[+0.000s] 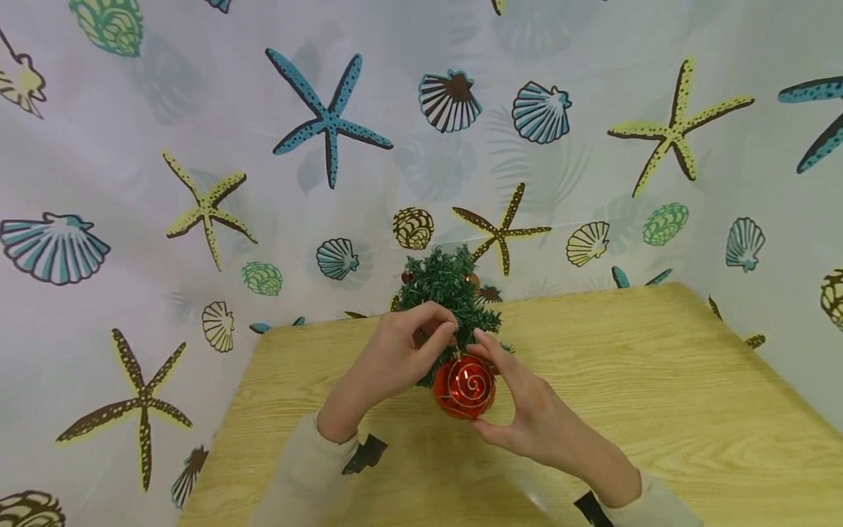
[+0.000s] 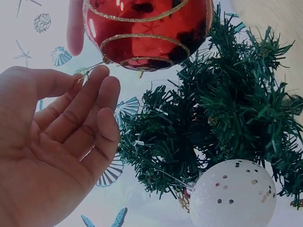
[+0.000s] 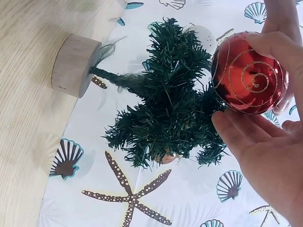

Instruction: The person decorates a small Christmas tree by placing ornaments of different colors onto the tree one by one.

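A shiny red Christmas ball (image 1: 464, 386) with gold glitter swirls is held in front of the small green Christmas tree (image 1: 443, 282). My right hand (image 1: 536, 410) grips the ball between thumb and fingers from its right side. With thumb and forefinger, my left hand (image 1: 395, 351) pinches the thin gold hanging string (image 2: 86, 74) at the ball's top. Its other fingers are loosely bent in the left wrist view. A white ball with dots (image 2: 234, 196) hangs on the tree there. The right wrist view shows the tree's round wooden base (image 3: 71, 66) and a copper-coloured ball (image 3: 165, 157).
The tree stands on a wood-grain table (image 1: 612, 351), near its back edge. Behind and to both sides hangs a white curtain (image 1: 395, 44) printed with starfish and shells.
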A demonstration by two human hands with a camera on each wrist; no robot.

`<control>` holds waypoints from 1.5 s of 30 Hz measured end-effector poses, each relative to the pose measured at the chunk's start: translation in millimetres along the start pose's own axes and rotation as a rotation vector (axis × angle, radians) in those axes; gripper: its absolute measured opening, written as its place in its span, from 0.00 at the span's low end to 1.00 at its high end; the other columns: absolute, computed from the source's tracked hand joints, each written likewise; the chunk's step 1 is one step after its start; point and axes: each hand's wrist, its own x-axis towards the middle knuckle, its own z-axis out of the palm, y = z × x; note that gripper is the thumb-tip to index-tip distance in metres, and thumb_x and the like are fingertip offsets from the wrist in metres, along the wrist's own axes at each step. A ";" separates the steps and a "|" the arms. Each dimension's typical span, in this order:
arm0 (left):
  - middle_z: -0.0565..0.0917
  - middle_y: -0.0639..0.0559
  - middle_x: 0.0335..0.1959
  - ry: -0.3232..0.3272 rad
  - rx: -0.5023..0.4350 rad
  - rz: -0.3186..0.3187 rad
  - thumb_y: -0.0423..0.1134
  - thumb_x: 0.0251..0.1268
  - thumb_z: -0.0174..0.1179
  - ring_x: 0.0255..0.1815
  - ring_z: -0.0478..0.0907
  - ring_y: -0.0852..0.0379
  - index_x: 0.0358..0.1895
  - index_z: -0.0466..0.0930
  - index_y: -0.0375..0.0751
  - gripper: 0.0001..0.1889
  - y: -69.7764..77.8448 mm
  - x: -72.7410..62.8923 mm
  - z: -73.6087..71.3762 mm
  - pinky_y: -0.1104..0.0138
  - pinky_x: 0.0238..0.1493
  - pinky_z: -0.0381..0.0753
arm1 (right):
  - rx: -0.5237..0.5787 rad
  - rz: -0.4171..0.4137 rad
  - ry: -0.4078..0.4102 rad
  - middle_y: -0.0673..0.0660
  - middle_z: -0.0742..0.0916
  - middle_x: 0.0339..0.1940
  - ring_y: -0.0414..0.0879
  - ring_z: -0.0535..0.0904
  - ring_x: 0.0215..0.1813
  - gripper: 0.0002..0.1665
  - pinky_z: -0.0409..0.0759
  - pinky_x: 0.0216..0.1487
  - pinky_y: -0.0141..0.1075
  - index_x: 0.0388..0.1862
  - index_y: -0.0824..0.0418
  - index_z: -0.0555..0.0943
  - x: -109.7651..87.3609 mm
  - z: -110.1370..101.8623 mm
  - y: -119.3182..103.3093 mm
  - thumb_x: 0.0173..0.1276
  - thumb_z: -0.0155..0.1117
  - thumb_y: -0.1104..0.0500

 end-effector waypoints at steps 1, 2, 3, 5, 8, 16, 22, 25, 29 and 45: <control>0.87 0.50 0.32 -0.002 -0.004 0.000 0.36 0.81 0.58 0.23 0.76 0.61 0.50 0.85 0.40 0.07 -0.1 0.1 0.1 0.66 0.29 0.80 | -0.001 -0.001 -0.004 0.62 0.79 0.74 0.54 0.83 0.66 0.75 0.86 0.60 0.49 0.88 0.64 0.49 0.4 -0.1 0.3 0.49 0.89 0.65; 0.87 0.50 0.32 -0.005 -0.007 0.000 0.36 0.81 0.58 0.22 0.76 0.61 0.49 0.85 0.40 0.07 -0.2 0.3 0.3 0.65 0.28 0.80 | -0.002 -0.003 -0.007 0.62 0.79 0.74 0.55 0.83 0.67 0.75 0.86 0.60 0.49 0.88 0.64 0.49 1.1 -0.3 0.6 0.49 0.89 0.65; 0.87 0.50 0.32 -0.007 -0.010 0.000 0.36 0.81 0.58 0.22 0.76 0.62 0.49 0.85 0.39 0.07 -0.5 0.5 0.5 0.65 0.28 0.81 | -0.003 -0.003 -0.011 0.63 0.79 0.74 0.55 0.82 0.67 0.75 0.86 0.60 0.49 0.87 0.65 0.49 1.6 -0.5 0.8 0.49 0.89 0.65; 0.87 0.50 0.32 -0.014 -0.019 0.003 0.35 0.81 0.58 0.22 0.76 0.62 0.49 0.85 0.38 0.07 -0.7 0.9 0.8 0.65 0.28 0.81 | 0.003 0.005 -0.015 0.63 0.79 0.74 0.56 0.82 0.68 0.75 0.86 0.61 0.50 0.87 0.65 0.49 3.2 -1.3 1.1 0.50 0.89 0.64; 0.87 0.50 0.31 -0.020 -0.032 0.007 0.35 0.81 0.58 0.23 0.78 0.64 0.49 0.85 0.37 0.07 -0.4 1.2 1.0 0.66 0.29 0.83 | 0.008 0.011 0.004 0.63 0.80 0.73 0.56 0.82 0.68 0.70 0.86 0.60 0.51 0.87 0.64 0.52 6.5 -2.6 1.3 0.53 0.87 0.64; 0.89 0.49 0.34 -0.034 -0.039 0.006 0.36 0.82 0.58 0.29 0.85 0.63 0.49 0.85 0.39 0.07 -1.1 -1.3 1.7 0.69 0.35 0.85 | -0.015 0.022 0.155 0.57 0.85 0.66 0.51 0.85 0.65 0.34 0.86 0.59 0.48 0.71 0.62 0.76 24.1 1.1 -1.7 0.67 0.76 0.66; 0.91 0.50 0.38 -0.057 -0.066 -0.017 0.37 0.82 0.58 0.35 0.90 0.59 0.49 0.86 0.41 0.07 -1.2 -1.9 3.6 0.69 0.37 0.86 | -0.020 0.034 0.271 0.56 0.90 0.53 0.49 0.88 0.53 0.12 0.89 0.49 0.46 0.50 0.60 0.87 38.4 5.4 -3.6 0.69 0.73 0.68; 0.91 0.50 0.38 -0.062 -0.072 -0.020 0.37 0.81 0.59 0.35 0.90 0.59 0.48 0.87 0.41 0.07 -1.9 -2.2 4.9 0.70 0.37 0.86 | -0.003 0.032 0.294 0.55 0.91 0.50 0.49 0.89 0.50 0.10 0.89 0.47 0.45 0.46 0.60 0.89 41.6 6.5 -4.1 0.69 0.72 0.70; 0.92 0.48 0.38 -0.066 -0.086 -0.014 0.36 0.81 0.59 0.36 0.91 0.58 0.48 0.87 0.40 0.07 -3.0 -3.7 5.9 0.71 0.37 0.86 | 0.015 0.034 0.300 0.54 0.91 0.47 0.47 0.88 0.49 0.09 0.89 0.46 0.43 0.44 0.60 0.90 42.8 7.4 -5.2 0.69 0.72 0.70; 0.85 0.52 0.27 -0.103 -0.047 -0.099 0.35 0.81 0.58 0.22 0.74 0.68 0.45 0.86 0.40 0.07 -10.6 -9.8 3.7 0.70 0.26 0.78 | -0.009 0.037 0.306 0.54 0.90 0.44 0.45 0.87 0.46 0.06 0.87 0.45 0.44 0.43 0.60 0.87 45.5 8.5 -0.9 0.72 0.69 0.69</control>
